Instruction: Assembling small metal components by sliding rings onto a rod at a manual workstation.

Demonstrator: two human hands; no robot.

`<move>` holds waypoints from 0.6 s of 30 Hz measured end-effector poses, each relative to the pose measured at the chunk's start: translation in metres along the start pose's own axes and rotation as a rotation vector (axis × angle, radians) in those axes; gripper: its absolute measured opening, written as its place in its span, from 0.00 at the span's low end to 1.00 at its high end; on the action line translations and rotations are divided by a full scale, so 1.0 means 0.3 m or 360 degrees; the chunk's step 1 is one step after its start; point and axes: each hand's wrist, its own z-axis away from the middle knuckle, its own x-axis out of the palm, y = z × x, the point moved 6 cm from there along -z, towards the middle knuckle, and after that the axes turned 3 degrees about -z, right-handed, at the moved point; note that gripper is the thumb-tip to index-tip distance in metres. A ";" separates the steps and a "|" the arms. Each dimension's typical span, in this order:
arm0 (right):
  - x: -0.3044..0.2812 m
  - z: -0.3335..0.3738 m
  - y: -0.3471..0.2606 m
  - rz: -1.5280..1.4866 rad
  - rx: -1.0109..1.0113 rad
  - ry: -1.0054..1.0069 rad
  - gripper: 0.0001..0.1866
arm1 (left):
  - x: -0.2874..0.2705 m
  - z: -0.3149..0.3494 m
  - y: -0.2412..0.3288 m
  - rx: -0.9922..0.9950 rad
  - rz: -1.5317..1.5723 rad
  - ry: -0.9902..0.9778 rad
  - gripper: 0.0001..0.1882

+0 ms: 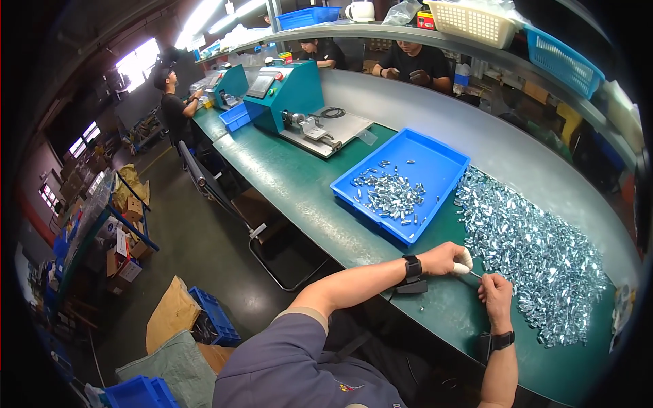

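My left hand (445, 260) is closed in a pinch above the green bench, with pale coverings on its fingertips. What it pinches is mostly hidden. From there a thin metal rod (475, 275) reaches across to my right hand (496, 292), whose fingers are closed on its other end. Just beyond both hands, a big heap of small shiny metal parts (534, 255) spreads over the bench. To the left of the heap, a shallow blue tray (435, 155) holds a looser cluster of similar metal pieces (391, 194). One small piece (422, 309) lies near the bench's front edge.
A teal machine (289, 95) with a metal fixture stands on the bench (272, 166) beyond the tray; a small blue bin (235, 117) sits beside it. A shelf (408, 31) with baskets runs above. Other people work across and farther along. A chair (204, 180) stands at the left.
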 end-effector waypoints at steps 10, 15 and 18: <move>-0.011 0.039 0.004 -0.0184 -0.0008 0.0148 0.15 | -0.312 0.108 0.175 0.0098 -0.0394 0.0405 0.08; -0.019 0.039 -0.045 -0.0067 -0.0125 0.0136 0.17 | -0.631 0.165 0.224 0.0078 -0.1561 0.1057 0.11; -0.022 0.005 -0.066 -0.0032 -0.0184 0.0166 0.20 | -0.584 0.149 0.308 0.0326 -0.1615 0.1059 0.16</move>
